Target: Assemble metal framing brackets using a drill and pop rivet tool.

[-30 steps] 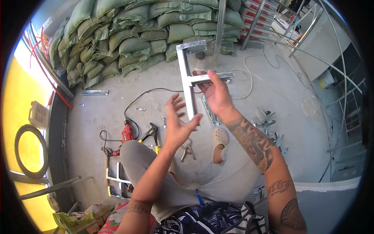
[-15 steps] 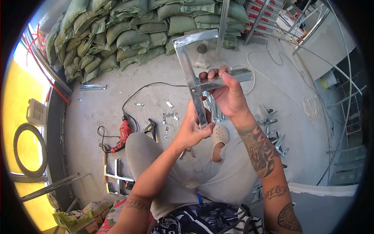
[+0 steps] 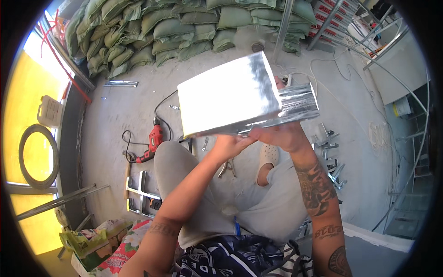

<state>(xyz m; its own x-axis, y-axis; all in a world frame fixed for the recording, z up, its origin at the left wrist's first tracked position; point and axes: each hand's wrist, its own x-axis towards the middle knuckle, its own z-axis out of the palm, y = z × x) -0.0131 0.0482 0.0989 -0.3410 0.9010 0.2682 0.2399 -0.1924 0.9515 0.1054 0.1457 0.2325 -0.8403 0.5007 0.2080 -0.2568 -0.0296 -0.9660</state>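
Observation:
A bracket of galvanized metal channel [image 3: 226, 97] is held up in front of me. Its broad, glaring flat face is turned my way, and a ribbed channel arm [image 3: 299, 104] sticks out at its right. My left hand [image 3: 230, 147] grips the lower edge, its fingers hidden behind the metal. Right beside it, my right hand [image 3: 288, 135] is closed around the same bracket where the arm joins, with a fingertip showing above. On the floor to the left lies a red corded drill [image 3: 154, 141]. Locking pliers [image 3: 226, 169] rest between my legs.
Green sacks [image 3: 194, 30] are piled along the far side. Metal brackets [image 3: 334, 171] lie to the right of my foot, and another metal frame [image 3: 140, 194] by my left knee. White cable [image 3: 378, 135] is coiled at the right. Metal poles [image 3: 60, 203] jut in at the left.
The bracket has tipped and turned, from its narrow branching side to its broad face. My right hand has moved down from the side arm, close to my left. The view has shifted slightly.

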